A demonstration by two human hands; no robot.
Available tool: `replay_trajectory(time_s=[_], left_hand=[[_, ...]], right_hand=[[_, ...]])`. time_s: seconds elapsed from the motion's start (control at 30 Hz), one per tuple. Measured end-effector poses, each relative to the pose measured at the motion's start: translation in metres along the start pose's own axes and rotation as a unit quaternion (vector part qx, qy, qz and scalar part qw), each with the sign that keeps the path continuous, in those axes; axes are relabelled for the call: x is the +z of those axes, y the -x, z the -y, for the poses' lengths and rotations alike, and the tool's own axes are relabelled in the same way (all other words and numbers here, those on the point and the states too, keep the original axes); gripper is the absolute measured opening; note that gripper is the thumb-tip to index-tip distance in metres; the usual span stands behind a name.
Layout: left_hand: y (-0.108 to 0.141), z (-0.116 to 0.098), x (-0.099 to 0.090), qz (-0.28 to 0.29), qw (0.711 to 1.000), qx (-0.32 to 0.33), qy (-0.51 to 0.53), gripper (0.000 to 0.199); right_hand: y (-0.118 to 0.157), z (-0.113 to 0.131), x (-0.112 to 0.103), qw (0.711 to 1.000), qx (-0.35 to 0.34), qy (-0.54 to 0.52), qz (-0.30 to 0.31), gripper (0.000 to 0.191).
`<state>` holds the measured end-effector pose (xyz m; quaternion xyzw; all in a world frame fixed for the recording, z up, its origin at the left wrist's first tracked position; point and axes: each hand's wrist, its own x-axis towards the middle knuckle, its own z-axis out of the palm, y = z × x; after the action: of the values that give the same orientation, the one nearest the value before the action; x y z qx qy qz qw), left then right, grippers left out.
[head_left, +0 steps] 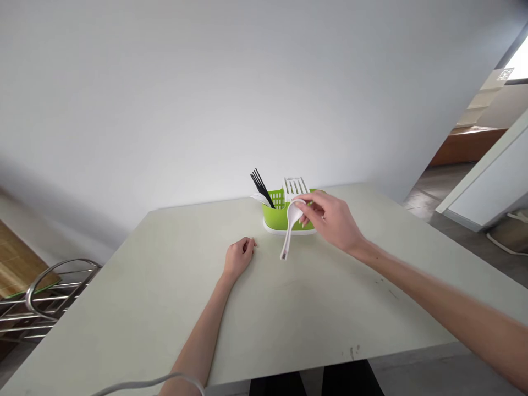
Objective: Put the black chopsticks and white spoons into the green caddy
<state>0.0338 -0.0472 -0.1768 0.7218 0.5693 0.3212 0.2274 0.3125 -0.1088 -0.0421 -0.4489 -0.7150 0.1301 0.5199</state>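
Note:
My right hand (336,219) pinches a white soup spoon (290,220) by the rim of its bowl. The spoon's handle points down toward the table. Just behind it stands a green utensil holder (274,220) with a white base, partly hidden by the spoon and my fingers. Black chopsticks (260,182) lean out of the holder's left side, with a white utensil (260,198) beside them that may be another spoon. A white slotted piece (295,188) rises at the holder's back. My left hand (239,257) rests on the table with curled fingers, left of and nearer than the holder.
The pale table (165,297) meets a white wall (231,99) at its back. A metal rack (45,302) with a wooden board (25,264) stands off its left side. A grey cable (152,381) crosses my left forearm at the bottom.

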Motion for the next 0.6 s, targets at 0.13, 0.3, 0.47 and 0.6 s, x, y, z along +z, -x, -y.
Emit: replay_trajectory(time_s=[0.13,0.3,0.47,0.6], left_hand=[[0.0,0.0,0.0,0.001,1.0,0.002,-0.004,0.041],[0.0,0.001,0.001,0.001,1.0,0.006,-0.003,0.041],[0.001,0.002,0.003,-0.002,1.0,0.006,0.0,0.042],[0.001,0.001,0.003,-0.003,1.0,0.004,0.002,0.042]], right_hand=[[-0.032,0.011,-0.005,0.99,-0.098,0.075,-0.072,0.028],[-0.06,0.008,-0.001,0.962,-0.179,0.19,-0.086,0.027],[-0.069,-0.006,0.015,0.937,-0.194,0.288,-0.049,0.028],[-0.068,-0.015,0.021,0.931,-0.189,0.306,-0.057,0.028]])
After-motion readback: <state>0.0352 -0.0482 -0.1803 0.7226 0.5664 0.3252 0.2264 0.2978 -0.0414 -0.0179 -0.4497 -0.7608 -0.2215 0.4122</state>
